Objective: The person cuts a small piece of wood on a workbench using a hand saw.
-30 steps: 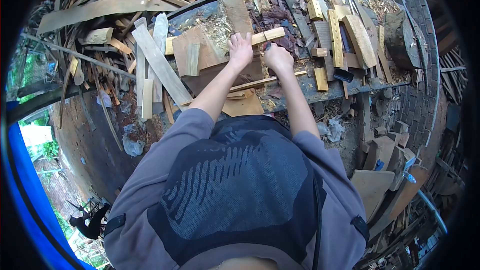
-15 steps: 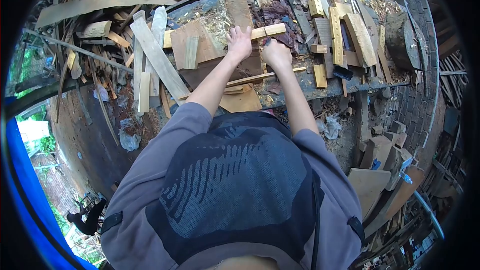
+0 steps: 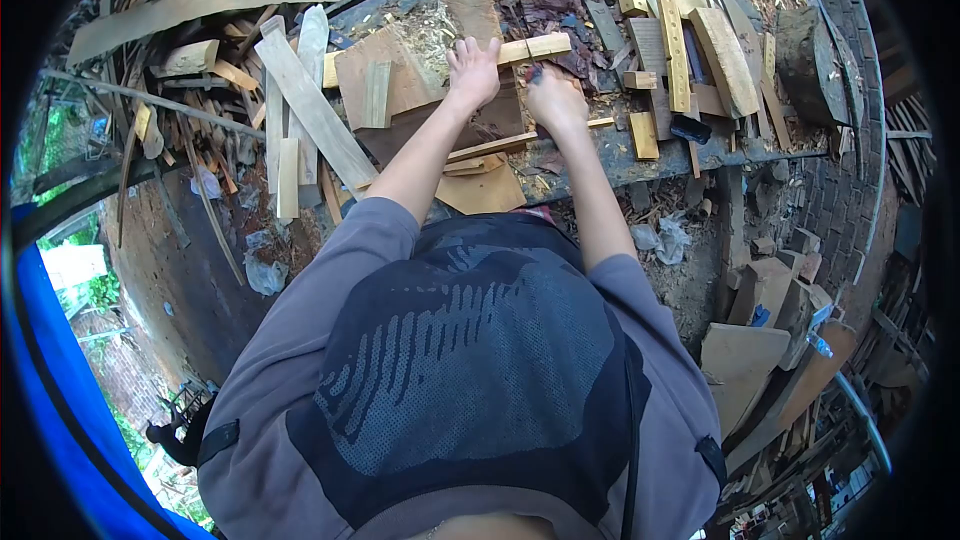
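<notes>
While the wood strip is pinned left-to-right under the spread left hand, a tool handle is clenched pretty snugly by the right hand, just nearside.

The left hand, fingers spread, presses on a pale wooden bar; the right fist holds a thin-bladed hand tool, its blade crossing the bar. Rightward lie a hole-dotted wooden strip and a log stump.
</notes>
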Action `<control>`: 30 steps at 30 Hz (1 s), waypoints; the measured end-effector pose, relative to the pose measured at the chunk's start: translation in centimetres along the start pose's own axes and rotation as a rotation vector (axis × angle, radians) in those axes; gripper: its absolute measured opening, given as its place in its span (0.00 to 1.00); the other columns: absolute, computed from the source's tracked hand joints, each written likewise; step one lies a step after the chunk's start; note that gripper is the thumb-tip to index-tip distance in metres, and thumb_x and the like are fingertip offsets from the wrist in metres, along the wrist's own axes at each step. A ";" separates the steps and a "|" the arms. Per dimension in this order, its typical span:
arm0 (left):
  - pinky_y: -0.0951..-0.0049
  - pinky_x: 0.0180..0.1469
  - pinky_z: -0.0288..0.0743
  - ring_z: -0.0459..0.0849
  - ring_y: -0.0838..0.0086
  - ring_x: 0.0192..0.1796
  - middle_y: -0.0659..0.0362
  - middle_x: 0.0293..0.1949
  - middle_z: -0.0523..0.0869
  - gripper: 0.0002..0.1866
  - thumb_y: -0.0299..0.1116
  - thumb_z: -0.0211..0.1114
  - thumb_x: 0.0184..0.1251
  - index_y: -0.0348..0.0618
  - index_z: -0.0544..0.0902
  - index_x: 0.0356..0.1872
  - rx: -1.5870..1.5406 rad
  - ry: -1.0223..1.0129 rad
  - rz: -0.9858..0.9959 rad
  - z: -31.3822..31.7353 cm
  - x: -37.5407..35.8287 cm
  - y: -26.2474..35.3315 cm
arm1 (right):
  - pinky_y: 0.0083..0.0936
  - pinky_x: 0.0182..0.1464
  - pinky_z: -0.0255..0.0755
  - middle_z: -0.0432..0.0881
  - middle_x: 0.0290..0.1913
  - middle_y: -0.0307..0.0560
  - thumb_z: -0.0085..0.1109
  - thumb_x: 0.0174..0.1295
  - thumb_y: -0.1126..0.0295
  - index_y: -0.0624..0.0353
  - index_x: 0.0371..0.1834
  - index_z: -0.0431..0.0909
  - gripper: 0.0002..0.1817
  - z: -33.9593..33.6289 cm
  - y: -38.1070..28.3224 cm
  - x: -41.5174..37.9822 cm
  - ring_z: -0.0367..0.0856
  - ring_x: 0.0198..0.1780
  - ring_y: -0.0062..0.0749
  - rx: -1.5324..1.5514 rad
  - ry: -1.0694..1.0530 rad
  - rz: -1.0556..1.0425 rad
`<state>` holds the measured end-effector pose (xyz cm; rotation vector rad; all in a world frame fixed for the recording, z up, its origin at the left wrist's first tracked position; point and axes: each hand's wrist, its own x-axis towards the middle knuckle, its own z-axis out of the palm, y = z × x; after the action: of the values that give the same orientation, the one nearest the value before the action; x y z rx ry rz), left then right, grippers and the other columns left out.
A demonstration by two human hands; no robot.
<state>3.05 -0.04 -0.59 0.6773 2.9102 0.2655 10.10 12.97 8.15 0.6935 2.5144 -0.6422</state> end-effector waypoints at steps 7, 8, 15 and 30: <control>0.48 0.58 0.60 0.68 0.51 0.56 0.45 0.48 0.71 0.22 0.27 0.56 0.57 0.48 0.72 0.56 0.001 -0.033 -0.057 -0.1 0.0 0.3 | 0.49 0.53 0.75 0.83 0.45 0.68 0.50 0.64 0.57 0.61 0.53 0.75 0.21 -4.6 3.1 -8.0 0.82 0.49 0.60 -0.002 -0.075 -0.088; 0.47 0.58 0.60 0.68 0.51 0.56 0.45 0.48 0.71 0.22 0.27 0.56 0.57 0.48 0.72 0.56 0.001 -0.033 -0.044 -0.1 0.0 0.2 | 0.51 0.57 0.71 0.81 0.48 0.69 0.47 0.66 0.51 0.57 0.57 0.73 0.24 -5.3 3.2 -9.2 0.79 0.53 0.62 -0.077 -0.175 0.021; 0.46 0.56 0.61 0.69 0.51 0.54 0.44 0.47 0.71 0.22 0.26 0.57 0.56 0.48 0.72 0.55 -0.017 0.009 -0.026 0.5 0.1 0.2 | 0.48 0.53 0.75 0.83 0.45 0.66 0.48 0.67 0.54 0.61 0.52 0.75 0.22 0.1 2.2 -1.8 0.83 0.50 0.58 -0.013 -0.010 -0.061; 0.53 0.56 0.61 0.68 0.52 0.54 0.45 0.46 0.71 0.22 0.26 0.56 0.56 0.48 0.73 0.55 -0.008 -0.028 -0.030 -0.2 -0.2 0.5 | 0.49 0.55 0.73 0.82 0.48 0.66 0.48 0.67 0.54 0.59 0.56 0.74 0.22 -1.0 3.3 -4.4 0.81 0.52 0.59 0.017 -0.099 -0.011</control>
<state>3.40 0.31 -0.25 0.6301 2.8887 0.2619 15.05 14.48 10.30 0.6389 2.4263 -0.6858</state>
